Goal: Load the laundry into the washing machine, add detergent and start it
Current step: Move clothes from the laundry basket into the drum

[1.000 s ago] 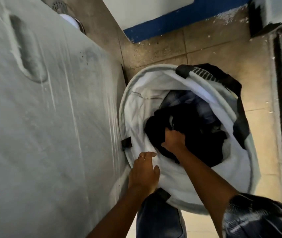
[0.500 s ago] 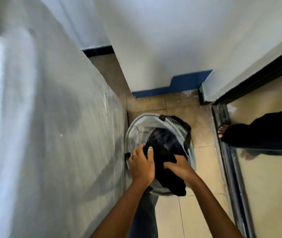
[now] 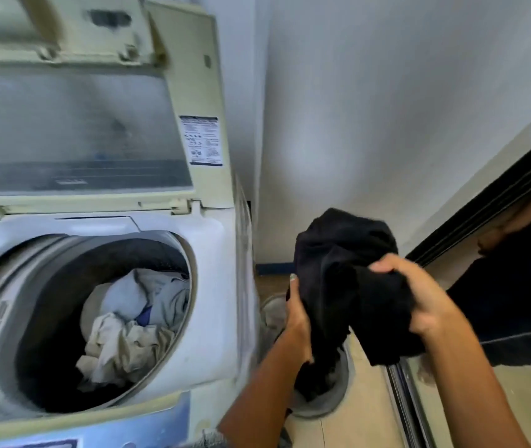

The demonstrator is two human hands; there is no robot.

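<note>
A bunched black garment (image 3: 341,270) is up in the air to the right of the top-loading washing machine (image 3: 218,286). My left hand (image 3: 298,315) grips its left side and my right hand (image 3: 419,299) grips its right side. The machine's lid (image 3: 73,130) stands raised. Inside the drum (image 3: 47,286) lie pale, crumpled clothes (image 3: 128,328). The grey laundry basket (image 3: 325,405) sits on the floor below my hands, mostly hidden by the garment and my arms.
A white wall (image 3: 387,108) rises straight ahead. At the right a dark-framed sliding glass door (image 3: 483,205) shows another person in dark clothes (image 3: 516,302) behind it. Beige floor tiles (image 3: 361,415) run between the machine and the door track.
Both hands lifted the black garment out of the basket, from floor level to drum height. The view swung up from the basket to the open washing machine.
</note>
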